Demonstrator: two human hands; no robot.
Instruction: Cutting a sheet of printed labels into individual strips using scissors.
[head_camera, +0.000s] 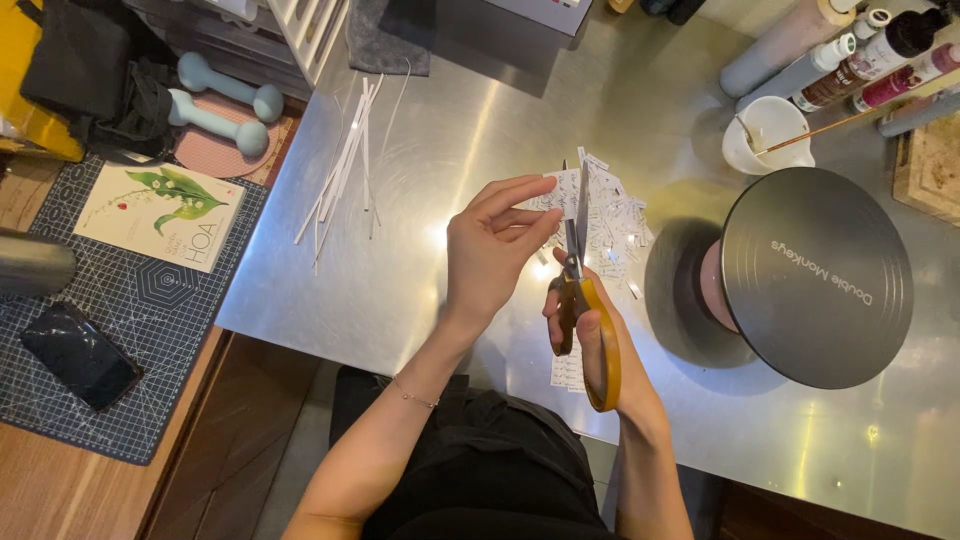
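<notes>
My right hand (600, 345) grips yellow-handled scissors (577, 270), blades pointing up and away from me. My left hand (492, 245) pinches a narrow white paper strip (552, 201) just left of the blades. A heap of small cut paper pieces (612, 222) lies on the steel table (440, 170) right behind the scissors. A printed paper sheet (566, 372) shows under my right hand. A bundle of long thin white strips (348, 165) lies farther left on the steel.
A dark round turntable stand (815, 275) stands to the right. Behind it are a white cup with a stick (768, 130) and several bottles (860, 60). At left, a cutting mat (130, 320) holds a book (160, 212) and a phone (80, 355); two pale dumbbells (215, 100) lie beyond.
</notes>
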